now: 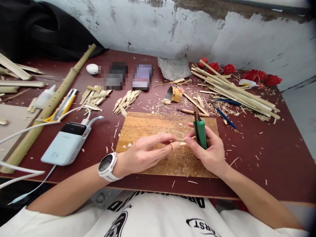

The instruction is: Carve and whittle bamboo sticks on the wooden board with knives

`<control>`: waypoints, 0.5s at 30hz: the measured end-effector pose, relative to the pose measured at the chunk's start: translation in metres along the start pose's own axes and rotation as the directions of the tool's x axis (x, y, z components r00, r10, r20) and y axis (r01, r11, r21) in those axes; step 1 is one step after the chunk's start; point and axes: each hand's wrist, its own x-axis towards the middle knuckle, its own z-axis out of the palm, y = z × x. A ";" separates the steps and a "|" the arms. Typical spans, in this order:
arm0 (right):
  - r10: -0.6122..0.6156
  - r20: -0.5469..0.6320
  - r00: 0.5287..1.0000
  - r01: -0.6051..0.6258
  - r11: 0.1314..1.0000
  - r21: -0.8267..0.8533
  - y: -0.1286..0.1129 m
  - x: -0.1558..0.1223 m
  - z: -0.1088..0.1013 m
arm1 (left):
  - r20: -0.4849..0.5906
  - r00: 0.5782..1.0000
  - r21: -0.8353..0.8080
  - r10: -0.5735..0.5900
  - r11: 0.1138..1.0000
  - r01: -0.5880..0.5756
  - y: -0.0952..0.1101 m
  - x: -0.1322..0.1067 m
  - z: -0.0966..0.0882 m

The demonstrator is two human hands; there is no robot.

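A short, pale bamboo strip (183, 142) spans the gap between my two hands, over a worn wooden board (138, 126). My left hand (150, 149), with a white watch at the wrist, pinches the strip's left end. My right hand (212, 149) has thumb and fingertips on the other end. Lodged in the same right hand is a green-handled utility knife (201, 133), its dark blade pointing up and away from the strip. The fingers partly cover the strip, so its full length is hidden.
Behind the board lie shavings, blue-handled pliers (225, 115), a sandpaper roll (175, 94) and bamboo sticks (237, 90). Cut bamboo pieces (129, 100) sit beyond its left corner. Further left are a power bank (66, 141) with cables, a yellow cutter (65, 103) and a long bamboo pole (54, 102).
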 end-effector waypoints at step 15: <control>0.016 -0.182 0.983 -0.071 0.952 -0.297 0.002 0.011 -0.004 | -0.031 0.860 -0.465 -0.510 0.769 0.439 0.000 0.015 0.000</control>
